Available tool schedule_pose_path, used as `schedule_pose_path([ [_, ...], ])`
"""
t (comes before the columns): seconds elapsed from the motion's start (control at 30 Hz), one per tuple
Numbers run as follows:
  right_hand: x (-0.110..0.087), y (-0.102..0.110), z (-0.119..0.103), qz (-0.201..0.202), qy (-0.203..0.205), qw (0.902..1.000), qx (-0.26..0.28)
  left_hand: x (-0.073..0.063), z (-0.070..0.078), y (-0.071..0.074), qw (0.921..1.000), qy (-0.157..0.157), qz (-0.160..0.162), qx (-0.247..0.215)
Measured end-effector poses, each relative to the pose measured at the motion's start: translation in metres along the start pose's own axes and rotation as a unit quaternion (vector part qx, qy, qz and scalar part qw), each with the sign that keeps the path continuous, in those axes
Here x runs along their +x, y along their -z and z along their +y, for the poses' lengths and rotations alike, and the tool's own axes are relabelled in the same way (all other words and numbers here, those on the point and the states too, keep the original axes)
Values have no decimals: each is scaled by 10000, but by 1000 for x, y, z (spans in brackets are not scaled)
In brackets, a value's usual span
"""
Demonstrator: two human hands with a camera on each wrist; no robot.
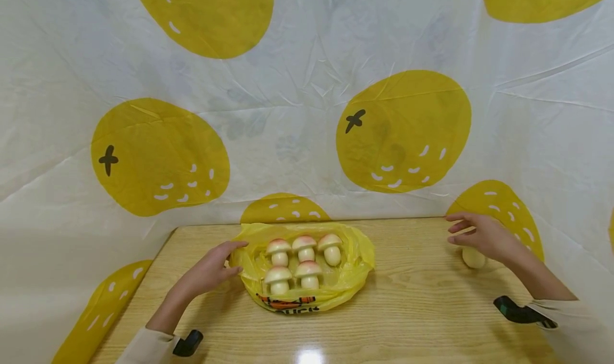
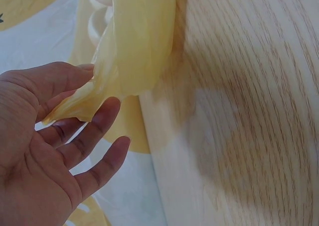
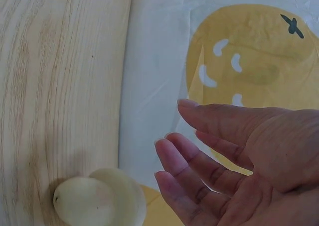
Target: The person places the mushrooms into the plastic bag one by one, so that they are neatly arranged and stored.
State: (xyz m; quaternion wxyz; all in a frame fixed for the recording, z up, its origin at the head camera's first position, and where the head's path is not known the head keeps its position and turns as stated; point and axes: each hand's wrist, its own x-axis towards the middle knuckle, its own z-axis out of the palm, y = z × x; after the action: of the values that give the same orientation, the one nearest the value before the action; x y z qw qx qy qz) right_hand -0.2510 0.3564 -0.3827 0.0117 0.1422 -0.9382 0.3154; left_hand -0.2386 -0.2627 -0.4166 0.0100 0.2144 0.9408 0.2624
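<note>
A yellow plastic bag (image 1: pixel 357 278) lies spread on the table, with several cream toy mushrooms (image 1: pixel 308 275) in two rows on it, some with pink-tinged caps. At the bag's left side, my left hand (image 1: pixel 211 268) holds its edge; the left wrist view shows the bag's loose corner (image 2: pixel 82 99) between thumb and fingers. Far to the right, my right hand (image 1: pixel 486 239) is raised with its fingers apart, holding nothing. Partly hidden below that hand in the head view, another pale mushroom (image 3: pixel 89 201) lies on its side on the table, apart from the fingers.
The wood-grain table (image 1: pixel 408 300) meets a white cloth (image 1: pixel 288 140) printed with large yellow fruit, which hangs behind and at both sides. Black bands (image 1: pixel 188 344) sit at both wrists. Dark and orange print marks the bag's front.
</note>
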Motion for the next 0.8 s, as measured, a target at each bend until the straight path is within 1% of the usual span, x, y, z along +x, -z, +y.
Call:
schedule_pose_path([
  [0.13,-1,5,6,-51,-24,10000,4,0,-1,0,10000,-17,27,48],
  [0.33,-6,9,15,-84,-116,9997,-195,0,-1,0,10000,68,2,9],
  [0.47,-10,12,22,-7,-188,9991,-370,-1,-1,0,10000,46,-27,22],
  [0.6,-14,15,29,105,-228,9975,-654,-1,-2,-1,10000,60,-7,25],
  [0.7,-16,17,33,168,-264,9957,-875,-2,-2,-2,10000,84,9,30],
  [0.8,-18,18,37,214,-290,9945,-982,-1,-1,-2,9999,126,6,23],
])
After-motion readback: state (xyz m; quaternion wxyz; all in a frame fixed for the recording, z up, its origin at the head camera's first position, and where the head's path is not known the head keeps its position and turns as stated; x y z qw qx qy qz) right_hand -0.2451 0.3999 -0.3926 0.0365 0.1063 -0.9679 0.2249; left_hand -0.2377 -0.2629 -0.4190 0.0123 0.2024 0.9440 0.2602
